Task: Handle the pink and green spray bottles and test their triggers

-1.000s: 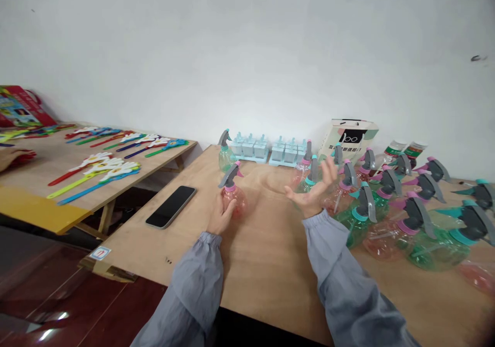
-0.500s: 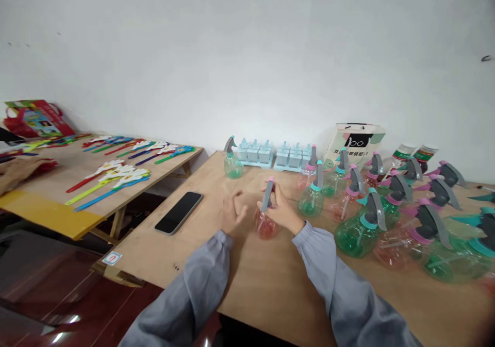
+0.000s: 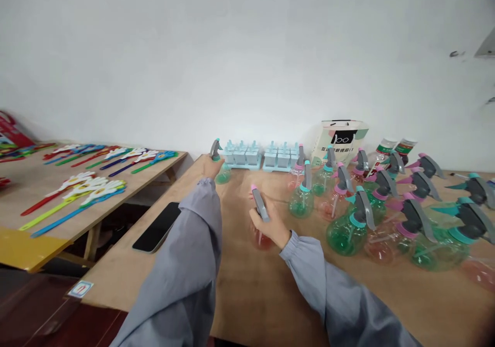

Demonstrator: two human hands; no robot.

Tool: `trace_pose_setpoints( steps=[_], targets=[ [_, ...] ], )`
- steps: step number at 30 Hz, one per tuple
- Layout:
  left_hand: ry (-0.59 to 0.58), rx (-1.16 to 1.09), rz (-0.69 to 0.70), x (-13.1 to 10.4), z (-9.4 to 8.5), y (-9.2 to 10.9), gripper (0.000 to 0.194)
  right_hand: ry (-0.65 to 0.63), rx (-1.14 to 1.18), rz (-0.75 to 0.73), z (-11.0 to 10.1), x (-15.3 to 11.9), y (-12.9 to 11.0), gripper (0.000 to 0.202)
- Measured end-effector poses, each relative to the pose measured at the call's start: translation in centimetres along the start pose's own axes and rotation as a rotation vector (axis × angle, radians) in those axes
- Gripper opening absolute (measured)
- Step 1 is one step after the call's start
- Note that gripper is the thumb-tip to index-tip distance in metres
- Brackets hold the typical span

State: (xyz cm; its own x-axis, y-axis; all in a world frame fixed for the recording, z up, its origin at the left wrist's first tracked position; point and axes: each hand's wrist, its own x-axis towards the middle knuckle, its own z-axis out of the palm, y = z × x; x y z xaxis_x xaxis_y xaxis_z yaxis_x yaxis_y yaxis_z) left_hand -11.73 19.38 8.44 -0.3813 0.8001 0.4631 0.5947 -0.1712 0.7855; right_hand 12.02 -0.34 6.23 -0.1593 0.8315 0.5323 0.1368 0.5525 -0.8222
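Pink-tinted clear plastic, round-bellied, with a grey trigger head: this spray bottle (image 3: 261, 208) sits in my right hand (image 3: 273, 224), whose grip is clamped around its neck near the centre of the wooden tabletop (image 3: 251, 295). Whether its base touches the wood I cannot tell from my end. Taking it as my dial's hub, my left hand (image 3: 211, 168) is out at eleven o'clock, against a green-tinted clear plastic sprayer (image 3: 223, 174) with a turquoise collar; the fingers are hidden behind it, so I can't tell whether that grip has closed. At twelve stand pale-blue plastic ice-pop moulds (image 3: 242, 157); at three, a cluster of pink and green plastic sprayers (image 3: 364, 208).

I judge the step as fetching the second bottle while holding the first steady. The next move, I'd say, calls for securing the green neck without knocking the moulds just beside it.

Half a second ago my left hand was beside the pink bottle; now it has stretched far out, its sleeve overlapping the black rectangular phone (image 3: 152, 231) at nine. The trigger head, nearly upright then, now leans toward eleven.
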Motion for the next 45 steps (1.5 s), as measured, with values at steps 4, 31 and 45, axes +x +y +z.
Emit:
trace_pose_setpoints(
  steps=[4,31,45],
  targets=[
    [0.021,0.102,-0.033,-3.1,-0.4,0.5,0.024,0.02,0.088,0.047,-0.4,0.7,0.1,0.033],
    [-0.021,-0.2,0.14,-21.7,-6.7,-1.6,0.052,0.007,0.788,0.537,-3.6,1.9,-4.9,0.015],
    [-0.016,-0.194,0.177,-21.7,-6.8,-1.7,0.047,-0.102,0.714,0.537,-3.5,1.9,-5.0,0.017]
  ],
)
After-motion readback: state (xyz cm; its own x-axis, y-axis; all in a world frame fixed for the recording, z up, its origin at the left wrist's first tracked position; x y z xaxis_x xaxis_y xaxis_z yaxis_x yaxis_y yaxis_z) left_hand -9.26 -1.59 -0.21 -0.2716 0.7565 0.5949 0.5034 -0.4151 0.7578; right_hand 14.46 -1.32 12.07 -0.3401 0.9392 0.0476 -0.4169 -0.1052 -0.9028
